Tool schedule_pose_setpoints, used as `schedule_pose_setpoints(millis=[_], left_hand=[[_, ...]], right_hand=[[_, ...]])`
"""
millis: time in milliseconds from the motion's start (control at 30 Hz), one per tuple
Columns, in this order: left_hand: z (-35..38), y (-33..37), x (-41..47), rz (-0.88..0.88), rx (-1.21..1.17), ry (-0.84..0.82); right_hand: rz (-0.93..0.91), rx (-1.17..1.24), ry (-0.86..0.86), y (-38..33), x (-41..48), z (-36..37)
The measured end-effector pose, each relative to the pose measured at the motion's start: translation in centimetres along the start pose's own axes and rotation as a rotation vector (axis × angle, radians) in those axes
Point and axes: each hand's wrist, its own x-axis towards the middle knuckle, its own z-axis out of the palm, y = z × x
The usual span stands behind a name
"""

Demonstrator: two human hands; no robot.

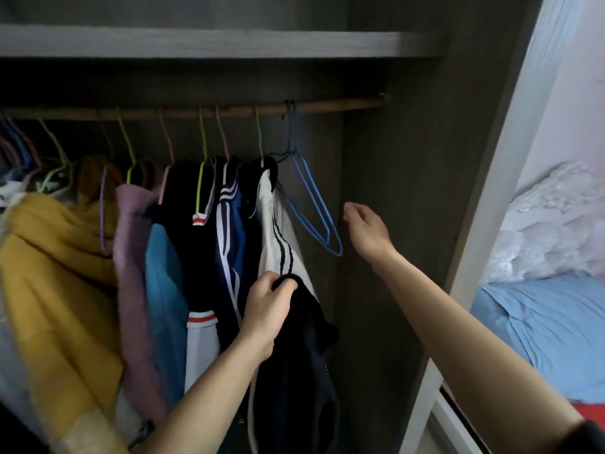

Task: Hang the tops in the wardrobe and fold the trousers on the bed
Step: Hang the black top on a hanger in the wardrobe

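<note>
At the far left of the wardrobe [376,158], a mustard-yellow garment [49,257] hangs from the wooden rail [196,111], and beside it you have a mauve top [131,257] and a bright blue top [163,290]. Each is on a thin coloured hanger. Next along is a black top [183,224] with a cuff banded in white and red, then a navy jacket [229,231] with three white stripes down its sleeve. Pressed against that is a white top [278,244] with three dark stripes. Just below it, your left hand [266,309] has its fingers curled tight round a bunched fold of a black garment [294,371]. The garment drops from your grip in front of the hanging clothes, with a pale cord trailing along its left edge. To the right of the white top, the blue wire hangers [314,211] hang bare from the rail, tilted towards the wardrobe's side wall. Your right hand [363,227] is just beside their lower corner, apart from them, with its fingers loosely spread and nothing in it. A grey shelf [229,44] runs above the rail. Past the white door frame [484,224] on the right you can see the bed [540,322] with its pale blue sheet, a crumpled white duvet [550,231] heaped on it, and a strip of red [589,409] at its lower edge.
</note>
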Motion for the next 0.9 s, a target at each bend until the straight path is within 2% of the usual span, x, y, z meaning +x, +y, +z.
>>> schedule_pose_setpoints(millis=[100,167,267,333,433,500,600,733,900], left_hand=[[-0.8,-0.1,0.2,0.063,0.085,0.077],[-1.5,0.1,0.3,0.1,0.113,0.131],[-2.4,0.2,0.5,0.123,0.116,0.191],[-2.8,0.1,0.5,0.127,0.101,0.224],[-3.0,-0.3,0.6,0.13,0.065,0.265],[-2.9,-0.6,0.7,0.116,0.021,0.273],[-2.0,-1.1,0.8,0.094,-0.003,0.273],[-0.4,-2.2,0.6,0.061,0.008,0.25],[2.2,-2.9,0.9,-0.046,-0.015,0.155]], right_hand=[[-0.089,-0.061,0.045,-1.3,0.6,1.4],[-0.248,-0.245,0.089,-2.2,0.5,2.0],[-0.477,-0.633,0.021,-3.0,0.5,2.3],[-0.571,-0.716,-0.02,-3.5,0.6,2.3],[-0.64,-0.613,0.05,-4.1,0.4,2.1],[-0.615,-0.515,0.105,-4.5,0.1,1.9],[-0.557,-0.376,0.099,-3.9,-0.7,1.3],[-0.604,-0.228,0.138,1.2,-4.2,0.9],[-0.503,-0.099,0.084,9.0,-9.9,-0.4]])
